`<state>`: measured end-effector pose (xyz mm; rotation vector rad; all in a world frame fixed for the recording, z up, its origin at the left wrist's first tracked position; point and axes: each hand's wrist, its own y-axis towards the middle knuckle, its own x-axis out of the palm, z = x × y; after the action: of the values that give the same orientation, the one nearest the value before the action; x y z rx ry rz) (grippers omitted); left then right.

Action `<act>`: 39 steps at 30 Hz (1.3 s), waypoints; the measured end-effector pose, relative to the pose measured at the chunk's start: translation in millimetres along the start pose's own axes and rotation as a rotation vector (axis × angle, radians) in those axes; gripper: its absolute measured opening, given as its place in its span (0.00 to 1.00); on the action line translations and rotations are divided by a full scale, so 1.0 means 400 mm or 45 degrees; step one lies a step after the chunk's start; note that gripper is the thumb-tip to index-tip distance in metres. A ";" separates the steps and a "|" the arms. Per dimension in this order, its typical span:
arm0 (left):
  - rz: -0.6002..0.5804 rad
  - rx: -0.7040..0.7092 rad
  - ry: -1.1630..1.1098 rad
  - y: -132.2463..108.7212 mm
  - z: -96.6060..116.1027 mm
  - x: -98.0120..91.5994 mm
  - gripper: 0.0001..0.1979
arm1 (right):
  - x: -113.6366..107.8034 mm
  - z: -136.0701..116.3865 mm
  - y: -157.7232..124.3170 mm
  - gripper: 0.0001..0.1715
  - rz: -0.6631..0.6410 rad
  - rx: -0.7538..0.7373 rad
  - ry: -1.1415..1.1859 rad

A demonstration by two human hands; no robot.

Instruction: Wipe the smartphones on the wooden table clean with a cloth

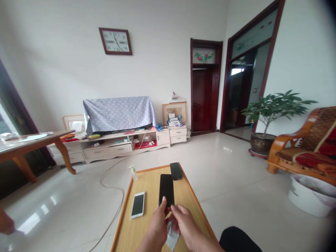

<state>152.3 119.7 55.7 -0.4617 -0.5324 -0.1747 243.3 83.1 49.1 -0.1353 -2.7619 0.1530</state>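
Both my hands hold a black phone (166, 189) by its lower end, above a wooden table (149, 178). The thumb of my left hand (158, 219) presses on the phone's lower left part. My right hand (184, 222) pinches its lower right corner. A pale crumpled piece, perhaps a cloth or wipe (172, 238), hangs below, between my hands; which fingers grip it is not clear. To the left, a white phone (138, 205) lies on the table. Another dark phone (175, 171) rests at the far right corner. A small pump bottle (133, 173) stands at the far left corner.
A cable (121, 196) runs over the floor left of the table. A white tub (312, 196) and a wooden armchair (285, 143) are at the right, near a potted plant (264, 142). Further back is a low cabinet (105, 152); a second table (34, 140) stands at left.
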 end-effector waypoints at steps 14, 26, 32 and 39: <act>0.010 0.077 0.388 0.306 0.035 0.102 0.32 | -0.149 -0.043 0.350 0.15 0.298 0.088 0.186; 0.371 0.617 1.019 0.583 0.042 0.084 0.38 | -0.243 -0.032 0.536 0.15 0.316 0.155 0.132; 0.286 0.598 1.064 0.644 0.001 0.081 0.37 | -0.264 -0.018 0.599 0.18 0.275 0.174 0.082; 0.358 0.676 1.333 0.698 -0.010 0.063 0.35 | -0.266 -0.012 0.631 0.22 0.341 0.185 -0.043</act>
<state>253.0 363.4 -39.5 0.1116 0.5147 0.0145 362.2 320.9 -15.6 -0.4674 -2.7428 0.4275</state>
